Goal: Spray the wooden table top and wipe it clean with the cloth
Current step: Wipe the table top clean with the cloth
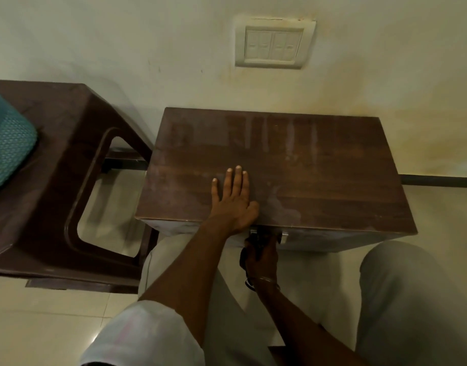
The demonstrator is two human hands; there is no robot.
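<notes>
Head view looks down on a small wooden bench top [319, 175] set against the wall under a switch plate [273, 43]. The person's left hand [233, 199] lies flat on its near middle, fingers [237, 178] straight and together, holding nothing. The right hand [262, 256] is lower, just below the near edge beside a metal drawer handle [284, 236]. Its fingers look curled round a dark object [249, 248] that I cannot identify.

No spray bottle or cloth shows, unless that dark object is one of them. Pale streaks [290, 138] run down the far middle of the wood and a dull smear sits right of the flat hand. I cannot tell whether these are dust or drying wipe marks. My guess is the cleaning is either not begun or only half done, since the surface looks patchy rather than evenly clean. A brown plastic chair [68, 143] with a teal cushion [8, 143] stands to the left.
</notes>
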